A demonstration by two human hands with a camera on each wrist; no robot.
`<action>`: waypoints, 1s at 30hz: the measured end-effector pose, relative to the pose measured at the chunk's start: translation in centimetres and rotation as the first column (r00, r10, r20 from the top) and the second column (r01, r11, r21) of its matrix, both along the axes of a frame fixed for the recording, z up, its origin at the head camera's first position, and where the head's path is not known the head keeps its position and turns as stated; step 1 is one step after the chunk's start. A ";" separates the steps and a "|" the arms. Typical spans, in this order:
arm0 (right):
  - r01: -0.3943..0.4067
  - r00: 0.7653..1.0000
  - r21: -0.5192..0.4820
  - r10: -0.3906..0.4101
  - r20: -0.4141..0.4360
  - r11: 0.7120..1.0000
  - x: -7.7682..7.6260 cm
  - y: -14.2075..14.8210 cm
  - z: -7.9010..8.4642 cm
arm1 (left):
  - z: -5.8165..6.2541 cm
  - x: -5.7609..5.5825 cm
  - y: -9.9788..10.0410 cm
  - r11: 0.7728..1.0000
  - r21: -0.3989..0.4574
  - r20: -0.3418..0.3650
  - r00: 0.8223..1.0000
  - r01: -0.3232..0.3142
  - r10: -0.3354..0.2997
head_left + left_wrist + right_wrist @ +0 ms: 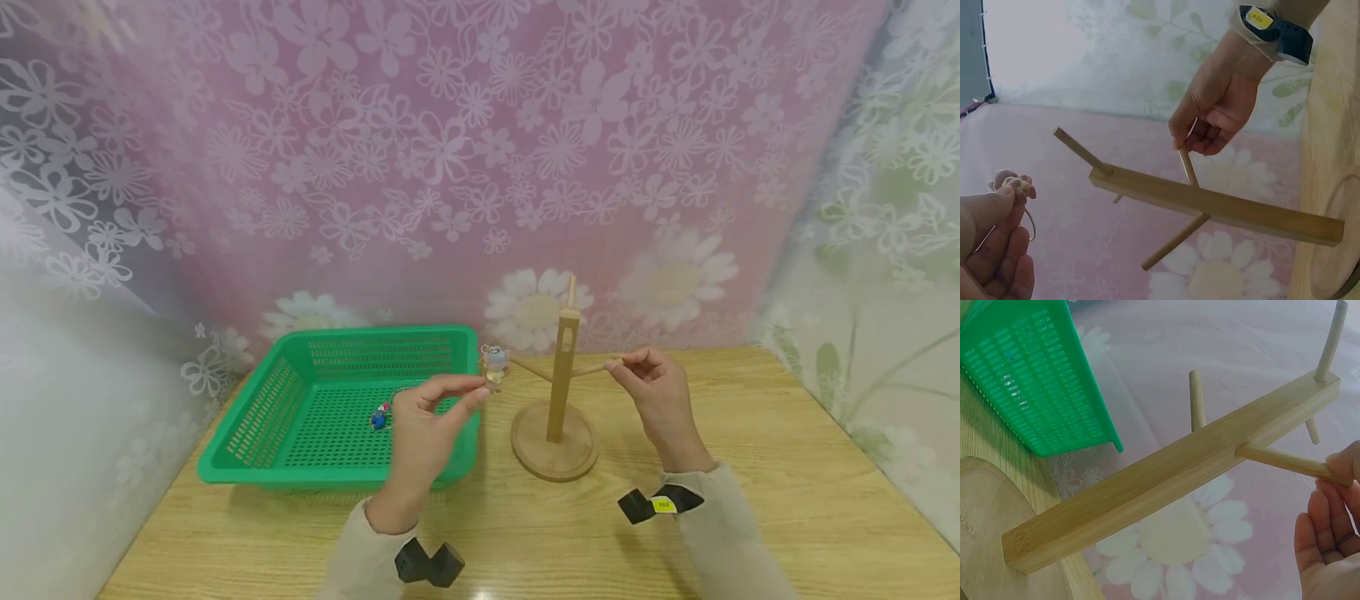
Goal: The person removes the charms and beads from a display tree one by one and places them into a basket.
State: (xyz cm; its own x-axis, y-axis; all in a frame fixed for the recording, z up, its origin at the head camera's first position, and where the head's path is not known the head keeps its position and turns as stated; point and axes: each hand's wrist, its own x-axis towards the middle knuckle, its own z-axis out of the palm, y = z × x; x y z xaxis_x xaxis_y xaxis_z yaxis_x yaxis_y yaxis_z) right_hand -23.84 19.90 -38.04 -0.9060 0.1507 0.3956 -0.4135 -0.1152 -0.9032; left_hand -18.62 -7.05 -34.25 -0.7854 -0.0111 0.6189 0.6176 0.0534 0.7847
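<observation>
Between thumb and fingers, my left hand pinches a small figurine keychain with a pale blue top and a metal ring. It is held up just left of a wooden peg stand, close to the tip of its left peg. In the left wrist view the keychain shows beside the thumb, its ring hanging below. My right hand pinches the end of the stand's right peg. The stand is upright on its round base.
A green plastic basket stands to the left on the wooden table. Inside it lies a blue and red keychain, partly behind my left hand. A flowered pink curtain hangs behind the table.
</observation>
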 end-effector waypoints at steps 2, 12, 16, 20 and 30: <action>-0.002 1.000 -0.004 0.002 -0.008 1.000 0.0 0.0 0.0 | -0.1 -0.2 -0.6 1.000 -0.005 0.034 0.999 -0.018 0.018; 0.006 1.000 0.004 -0.006 -0.009 1.000 0.1 0.0 0.2 | -0.1 -1.7 -3.3 0.996 -0.078 0.162 0.985 -0.043 0.055; 0.001 1.000 0.005 -0.001 -0.012 1.000 0.2 0.0 0.2 | 0.2 -2.3 -4.4 0.989 -0.128 0.208 0.974 -0.068 0.094; -0.001 1.000 0.005 0.001 -0.010 1.000 0.2 0.0 0.2 | 0.5 -2.8 -5.4 0.979 -0.189 0.244 0.963 -0.069 0.115; 0.006 1.000 0.011 -0.006 -0.003 1.000 0.2 -0.1 0.1 | 1.3 -4.6 -7.7 0.969 -0.247 0.358 0.927 -0.024 0.115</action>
State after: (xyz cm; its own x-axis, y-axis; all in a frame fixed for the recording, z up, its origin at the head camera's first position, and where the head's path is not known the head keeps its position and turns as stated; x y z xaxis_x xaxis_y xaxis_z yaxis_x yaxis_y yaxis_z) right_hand -23.68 19.81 -37.89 -0.9039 0.1523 0.3996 -0.4167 -0.1029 -0.9032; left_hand -23.17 -14.72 -32.91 -0.9597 0.0354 0.2789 0.2767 0.2950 0.9146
